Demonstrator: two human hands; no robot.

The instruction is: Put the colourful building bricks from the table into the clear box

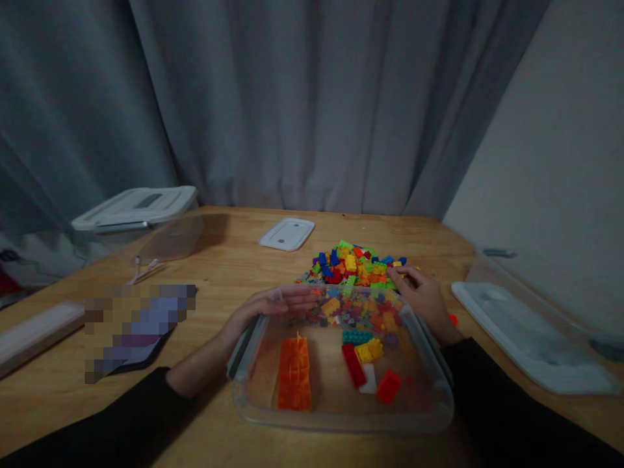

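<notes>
A clear plastic bin [344, 422] stands in front of me, its latch handles at the sides. In it lie a large orange block [294, 374], a teal brick [357, 337], a yellow brick [369, 351], a long red brick [353, 365], a white piece [369, 379] and a red-orange brick [389, 387]. My left hand [273, 307] is at the far left corner, fingers stretched along the outside of the far wall. Beyond the bin is a heap of coloured toy bricks [351, 263]. My right hand [422, 296] reaches the heap's right edge, fingers apart; its lower part is behind the rim.
A lidded clear box [146, 224] stands at the back left. A white lid [287, 234] lies farther back. On the left are a blurred-out flat object [141, 331], a white bar [41, 331] and a cable [145, 268]. Another clear container [531, 338] is at right.
</notes>
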